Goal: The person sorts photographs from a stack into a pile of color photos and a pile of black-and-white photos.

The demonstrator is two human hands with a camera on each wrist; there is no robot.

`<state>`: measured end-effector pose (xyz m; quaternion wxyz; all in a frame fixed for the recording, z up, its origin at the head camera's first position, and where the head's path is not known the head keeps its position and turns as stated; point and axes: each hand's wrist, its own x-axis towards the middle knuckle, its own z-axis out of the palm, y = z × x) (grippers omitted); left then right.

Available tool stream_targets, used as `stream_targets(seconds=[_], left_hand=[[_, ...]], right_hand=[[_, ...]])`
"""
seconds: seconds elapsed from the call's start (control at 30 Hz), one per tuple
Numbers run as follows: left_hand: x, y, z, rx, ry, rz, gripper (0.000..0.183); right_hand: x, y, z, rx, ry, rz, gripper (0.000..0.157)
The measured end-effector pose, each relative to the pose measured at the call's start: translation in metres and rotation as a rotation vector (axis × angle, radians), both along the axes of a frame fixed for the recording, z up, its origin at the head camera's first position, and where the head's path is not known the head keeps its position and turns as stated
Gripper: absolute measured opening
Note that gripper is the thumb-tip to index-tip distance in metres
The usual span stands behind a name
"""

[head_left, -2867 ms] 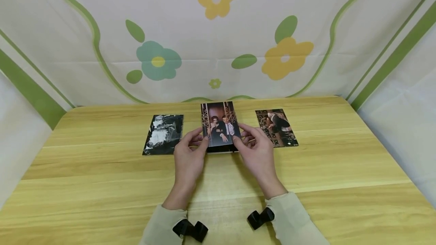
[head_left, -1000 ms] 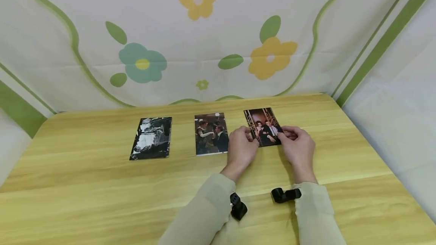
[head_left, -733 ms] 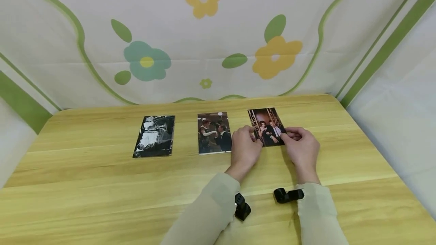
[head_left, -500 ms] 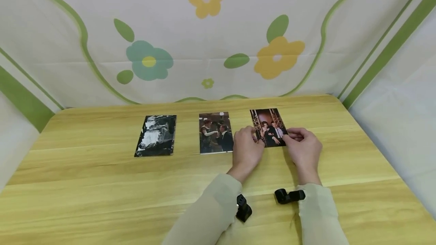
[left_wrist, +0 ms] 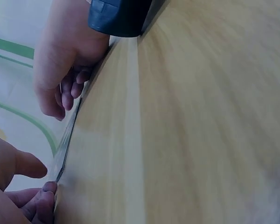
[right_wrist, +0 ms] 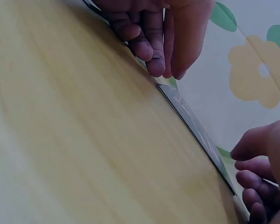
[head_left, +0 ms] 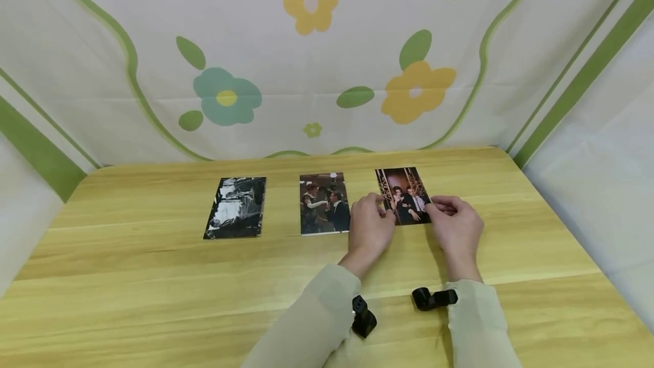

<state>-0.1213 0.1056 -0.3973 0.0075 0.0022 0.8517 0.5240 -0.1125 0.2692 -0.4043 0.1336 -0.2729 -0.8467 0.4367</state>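
Observation:
A photo (head_left: 405, 195) of two people between ornate gates lies at the right of a row on the wooden table (head_left: 286, 294). My left hand (head_left: 370, 226) is at its left edge with fingers loosely bent. On the other side my right hand (head_left: 457, 231) has its thumb by the right edge. In the left wrist view the left hand (left_wrist: 11, 182) has fingertips right at the card's end, thumb raised over it. The right hand (right_wrist: 268, 172) looks similar in the right wrist view, its fingertips beside the card edge and its thumb lifted.
A middle photo (head_left: 324, 206) of a couple in evening dress lies close to the left hand. Further left is a glossy black-and-white photo (head_left: 236, 209). A white cloth (head_left: 311, 55) with flowers hangs behind the table. Black wrist cameras (head_left: 364, 318) sit at both sleeves.
Both hands carried the gate photo from over the middle to the right, laying it over the right-hand photo there and uncovering the middle one. The thumbs and fingers hardly move in the last half second.

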Motion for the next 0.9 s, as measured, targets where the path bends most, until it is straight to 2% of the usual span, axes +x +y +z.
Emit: stream_targets(seconds=[0.17, 0.3, 0.43, 0.53, 0.73, 0.9], left_hand=[[0.003, -0.006, 0.004, 0.111, 0.009, -0.025, 0.031], [0.003, -0.019, 0.017, 0.202, 0.057, -0.018, 0.027], [0.003, -0.039, 0.032, 0.258, 0.088, 0.041, 0.025], [0.006, -0.059, 0.037, 0.286, 0.08, 0.089, 0.028], [0.017, -0.102, 0.035, 0.3, 0.057, 0.205, 0.026], [0.025, -0.141, 0.031, 0.244, 0.033, 0.285, 0.027]], right_hand=[[0.002, -0.003, 0.003, -0.058, 0.094, -0.029, 0.031], [0.001, -0.009, 0.008, -0.075, 0.184, -0.005, 0.033], [0.003, -0.017, 0.014, -0.064, 0.255, 0.074, 0.034], [0.005, -0.027, 0.018, -0.055, 0.297, 0.152, 0.032], [0.007, -0.048, 0.024, -0.066, 0.328, 0.285, 0.03], [0.009, -0.07, 0.026, -0.076, 0.302, 0.379, 0.032]])
